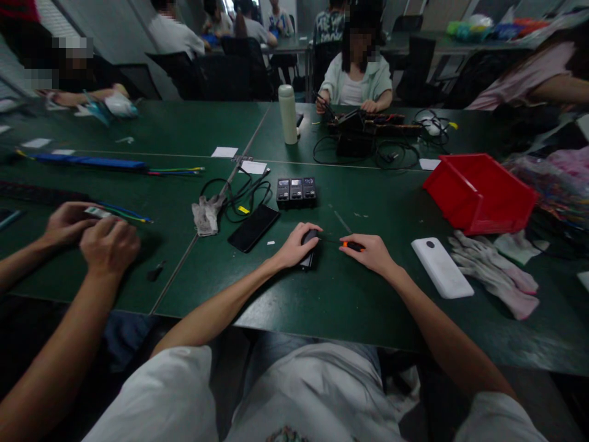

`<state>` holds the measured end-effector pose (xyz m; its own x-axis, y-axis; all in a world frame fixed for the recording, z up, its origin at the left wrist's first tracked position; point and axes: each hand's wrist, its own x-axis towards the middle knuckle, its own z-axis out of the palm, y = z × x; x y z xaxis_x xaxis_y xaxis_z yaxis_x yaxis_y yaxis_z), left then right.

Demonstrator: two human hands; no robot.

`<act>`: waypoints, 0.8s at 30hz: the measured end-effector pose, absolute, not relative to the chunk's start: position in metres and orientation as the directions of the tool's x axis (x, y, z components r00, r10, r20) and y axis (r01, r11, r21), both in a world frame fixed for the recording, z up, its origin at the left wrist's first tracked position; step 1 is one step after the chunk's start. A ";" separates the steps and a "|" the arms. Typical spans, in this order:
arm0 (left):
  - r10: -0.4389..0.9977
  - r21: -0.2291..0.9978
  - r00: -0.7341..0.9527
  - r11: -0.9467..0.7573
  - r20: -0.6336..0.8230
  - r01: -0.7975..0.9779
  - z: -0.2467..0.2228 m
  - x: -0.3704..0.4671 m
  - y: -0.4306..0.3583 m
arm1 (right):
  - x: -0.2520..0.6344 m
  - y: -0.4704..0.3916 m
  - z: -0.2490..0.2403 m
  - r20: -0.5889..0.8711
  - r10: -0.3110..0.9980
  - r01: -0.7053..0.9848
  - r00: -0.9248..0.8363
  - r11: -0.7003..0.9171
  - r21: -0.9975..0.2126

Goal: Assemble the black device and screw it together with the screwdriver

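The person's right hand [372, 250] has its fingers bent tightly around the handle of a slim orange-and-black tool with a thin dark shaft, apparently a screwdriver [353, 246]. Directly to the left of that hand lies a small oblong black block [308, 261], under the left hand [292, 245], which grips it from the left, fingers curled over its far part and little gap left in the grasp. The block's long axis runs roughly away from the body, its far end leaning slightly right, while the shaft lies nearly crosswise to it and points leftward at its far part. The left hand is the nearer, being on the block; the right hand stands a short way off, the shaft spanning the space between. Whether the tip touches the block cannot be told.

The block looks dark, boxy and hard, with a somewhat greyer near end; the fingers hide much of its upper face, so finer details do not show.

Beyond the left hand stands a row of three black box-shaped units with pale labels [296, 193]. Left of that hand a black, flat smartphone [254, 228] lies aslant on the dark green surface [350, 307].
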<state>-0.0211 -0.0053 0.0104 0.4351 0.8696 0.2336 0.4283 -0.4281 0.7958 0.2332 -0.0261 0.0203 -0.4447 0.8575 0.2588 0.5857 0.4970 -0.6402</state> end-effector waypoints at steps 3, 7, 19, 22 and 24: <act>0.873 0.799 0.433 -0.419 0.224 0.432 0.010 -0.021 -0.005 | 0.231 -0.028 0.024 0.270 0.865 0.546 -0.423 0.481 -0.686; 0.878 0.804 0.420 -0.415 0.231 0.426 0.012 -0.021 -0.007 | 0.230 -0.026 0.030 0.123 0.949 0.363 -0.291 0.228 -0.904; 0.876 0.824 0.441 -0.389 0.193 0.412 0.015 -0.014 -0.019 | 0.242 -0.018 0.034 -0.363 0.800 0.041 -0.478 -0.393 -0.919; 0.860 0.837 0.476 -0.391 0.184 0.383 0.016 -0.014 -0.021 | 0.242 -0.019 0.034 -0.342 0.810 0.077 -0.477 -0.349 -0.934; 0.859 0.844 0.479 -0.386 0.181 0.372 0.016 -0.014 -0.021 | 0.242 -0.019 0.033 -0.304 0.828 0.079 -0.471 -0.304 -0.949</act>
